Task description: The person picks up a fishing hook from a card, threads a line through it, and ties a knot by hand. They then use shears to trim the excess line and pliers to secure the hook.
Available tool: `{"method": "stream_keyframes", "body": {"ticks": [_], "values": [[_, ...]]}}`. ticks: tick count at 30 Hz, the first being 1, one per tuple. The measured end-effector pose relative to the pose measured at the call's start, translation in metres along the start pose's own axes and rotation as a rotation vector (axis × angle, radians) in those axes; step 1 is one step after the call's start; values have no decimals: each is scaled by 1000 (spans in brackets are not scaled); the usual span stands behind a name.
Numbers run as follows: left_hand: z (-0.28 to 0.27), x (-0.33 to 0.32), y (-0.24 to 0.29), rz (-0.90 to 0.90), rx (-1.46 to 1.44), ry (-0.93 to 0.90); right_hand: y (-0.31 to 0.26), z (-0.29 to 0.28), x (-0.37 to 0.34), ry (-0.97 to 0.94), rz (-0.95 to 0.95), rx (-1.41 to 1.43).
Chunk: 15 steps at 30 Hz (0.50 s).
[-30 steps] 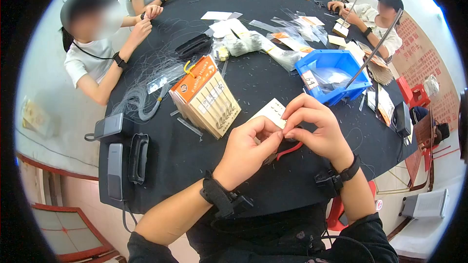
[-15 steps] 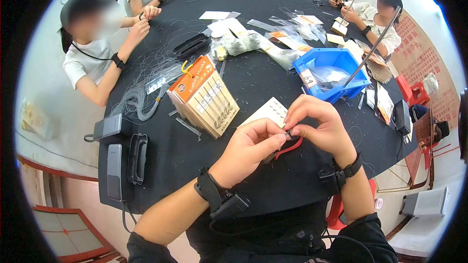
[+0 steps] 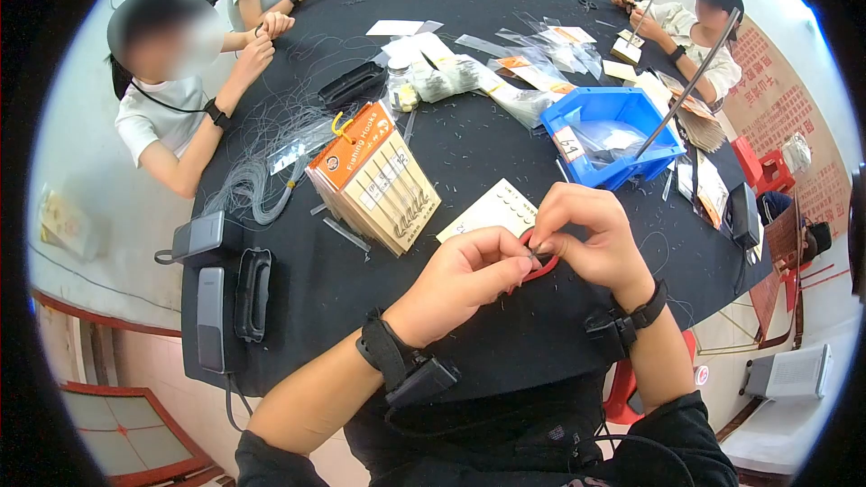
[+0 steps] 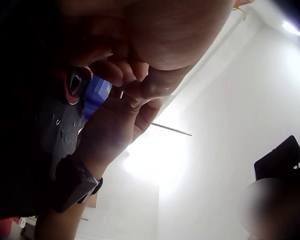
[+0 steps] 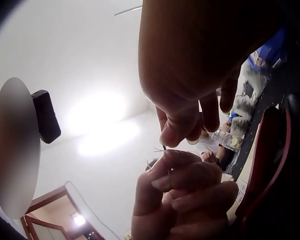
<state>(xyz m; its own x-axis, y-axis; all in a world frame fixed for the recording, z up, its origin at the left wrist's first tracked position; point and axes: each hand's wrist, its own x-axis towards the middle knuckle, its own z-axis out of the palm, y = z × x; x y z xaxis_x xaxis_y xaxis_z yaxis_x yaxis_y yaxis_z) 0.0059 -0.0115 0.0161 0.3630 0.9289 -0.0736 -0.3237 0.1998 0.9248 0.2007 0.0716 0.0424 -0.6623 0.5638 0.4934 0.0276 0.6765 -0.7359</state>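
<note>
In the head view the left hand (image 3: 460, 284) and right hand (image 3: 595, 239) meet over the near part of the table, thumbs and index fingers pinching a small dark piece (image 3: 538, 255) between them. Its shape is too small to tell. Thin strands (image 5: 159, 149) show at the fingertips in the right wrist view. Red-handled pliers (image 3: 547, 271) lie just beneath the fingers, partly hidden. Behind the hands is a cream card (image 3: 487, 211) with rows of small marks. To its left stands a stack of orange-topped hook cards (image 3: 379, 185), tied with yellow.
A blue bin (image 3: 591, 108) holds clear bags, a metal rod leaning from it. Coiled clear line (image 3: 262, 189), plastic sleeves (image 3: 559, 59), a jar (image 3: 401, 90) and grey devices (image 3: 213, 307) lie around on the black table (image 3: 433, 343). Other people sit at its far sides.
Both hands have shifted slightly right and down, still together. More of the cream card and of the red handles shows, and the dark piece is seen between the fingertips.
</note>
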Motion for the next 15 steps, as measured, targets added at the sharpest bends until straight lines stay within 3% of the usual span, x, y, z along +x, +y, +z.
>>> {"method": "stream_keyframes", "body": {"ticks": [15], "values": [[-3,1,-3,77,-6,20,0,-3,1,-34,86,73]]}}
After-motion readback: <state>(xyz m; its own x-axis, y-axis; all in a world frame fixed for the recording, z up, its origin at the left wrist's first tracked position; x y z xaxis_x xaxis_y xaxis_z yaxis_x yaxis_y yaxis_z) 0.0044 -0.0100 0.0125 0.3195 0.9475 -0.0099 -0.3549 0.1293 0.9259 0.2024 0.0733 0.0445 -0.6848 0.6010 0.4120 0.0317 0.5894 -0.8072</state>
